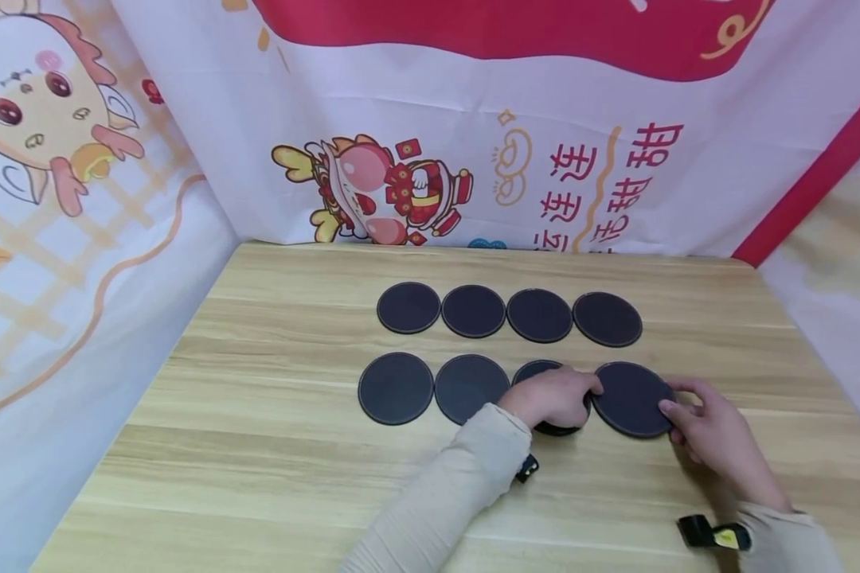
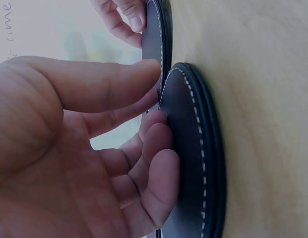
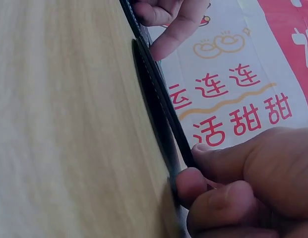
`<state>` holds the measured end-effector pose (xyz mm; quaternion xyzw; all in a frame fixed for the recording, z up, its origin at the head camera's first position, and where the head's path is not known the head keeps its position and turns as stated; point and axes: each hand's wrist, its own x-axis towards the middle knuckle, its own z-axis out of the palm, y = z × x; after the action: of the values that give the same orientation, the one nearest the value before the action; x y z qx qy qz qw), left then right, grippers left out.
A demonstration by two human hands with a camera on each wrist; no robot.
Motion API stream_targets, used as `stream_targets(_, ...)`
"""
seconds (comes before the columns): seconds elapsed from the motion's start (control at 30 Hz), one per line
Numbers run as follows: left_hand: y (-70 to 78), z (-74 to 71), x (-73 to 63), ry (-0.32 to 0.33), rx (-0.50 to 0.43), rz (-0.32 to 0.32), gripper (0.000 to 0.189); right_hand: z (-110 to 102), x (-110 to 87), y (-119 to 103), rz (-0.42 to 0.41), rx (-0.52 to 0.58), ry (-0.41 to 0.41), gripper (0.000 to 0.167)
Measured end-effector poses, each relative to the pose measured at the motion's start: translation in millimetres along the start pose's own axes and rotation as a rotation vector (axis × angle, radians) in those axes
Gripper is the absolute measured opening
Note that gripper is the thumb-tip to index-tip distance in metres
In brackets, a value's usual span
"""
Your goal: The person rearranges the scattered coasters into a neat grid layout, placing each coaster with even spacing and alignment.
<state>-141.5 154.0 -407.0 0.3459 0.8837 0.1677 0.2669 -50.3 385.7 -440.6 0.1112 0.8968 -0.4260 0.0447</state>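
In the head view, a round black coaster (image 1: 634,399) lies at the right end of the front row, with pale stitching round its rim. My right hand (image 1: 717,434) pinches its right edge between thumb and fingers; the right wrist view shows this edge (image 3: 166,109) tilted just off the table. At its left edge, my left hand (image 1: 555,395) holds the rim with thumb and index finger. The left hand's other fingers (image 2: 163,178) are curled against the neighbouring coaster (image 2: 186,148), which that hand partly covers in the head view.
Two more coasters, one at the left end (image 1: 396,388) and another beside it (image 1: 471,387), continue the front row. Behind runs a back row of several similar coasters (image 1: 473,311). The wooden table (image 1: 258,446) meets a printed cloth (image 1: 437,87) at its far edge.
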Motion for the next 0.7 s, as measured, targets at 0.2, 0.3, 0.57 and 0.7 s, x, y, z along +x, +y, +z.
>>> stream_targets(0.2, 2.3, -0.8, -1.3, 0.008, -0.011, -0.022, 0.049, 0.2, 0.3, -0.1, -0.007, -0.062, -0.004, 0.047)
stream_targets(0.3, 3.2, -0.4, -1.7, 0.011, -0.012, -0.03, 0.048, -0.5, 0.3, -1.0, 0.002, -0.06, -0.013, 0.046)
stream_targets(0.57, 5.1, 2.0, -2.0, 0.023, -0.009, -0.044, 0.047, -1.7, -1.6, -0.3, 0.038, 0.0, -0.023, 0.046)
stream_targets(0.7, 5.0, 3.1, -2.2, 0.024, -0.002, -0.054, 0.047, -1.9, -2.5, 0.6, 0.029, 0.012, -0.027, 0.045)
